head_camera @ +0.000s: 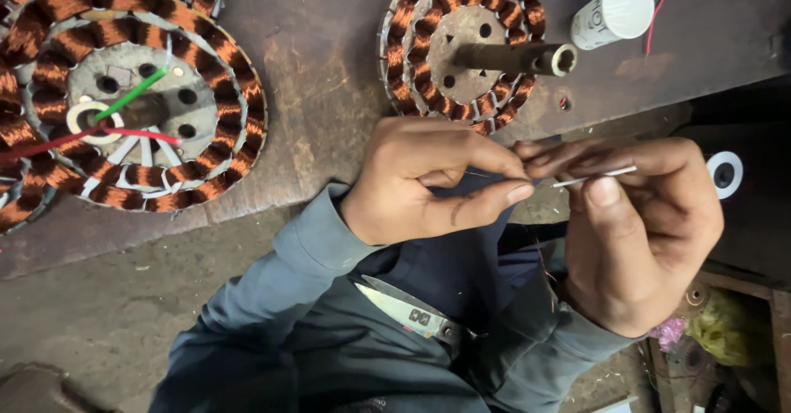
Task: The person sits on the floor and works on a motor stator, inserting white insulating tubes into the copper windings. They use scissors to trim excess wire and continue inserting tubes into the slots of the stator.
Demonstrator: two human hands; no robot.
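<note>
Wire (593, 177), thin and whitish, sat pinched between both hands before the bench edge | left hand (428, 178) and right hand (638, 224) each gripped it by fingertips | white cup (614, 11) with faint print lay tipped on bench (329, 67), beside copper coil (461, 42).

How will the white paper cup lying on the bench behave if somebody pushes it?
The white paper cup lies on its side on the wooden bench, so it would probably roll, likely curving, since it narrows toward one end. It looks thin and empty, so probably light and easily crushed. It lies close to the wound coil disc, which might stop it.
</note>
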